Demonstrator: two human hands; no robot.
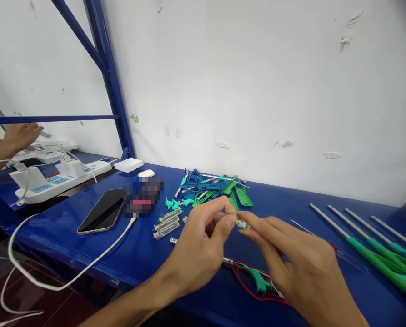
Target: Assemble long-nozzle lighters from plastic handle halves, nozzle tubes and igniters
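Note:
My left hand (203, 247) and my right hand (294, 254) meet at the middle of the blue table. Between their fingertips is a small clear cylinder (243, 224) with white inside; the left thumb and forefinger pinch its left end, while the right fingers grip the other end. Fingers hide much of it. Below the hands lies a red handle frame (238, 275) with a teal trigger (257, 278) in it, partly covered by my right hand. Left of my left hand, several similar clear cylinders (167, 225) with thin metal pins lie side by side.
Behind the hands is a pile of blue and green plastic parts (208, 186). Several green-handled rod tools (376, 247) lie at the right. On the left are a phone (102, 211), a white cable (97, 268) and a power strip (62, 181). Another person's hand (22, 135) shows beyond the frame.

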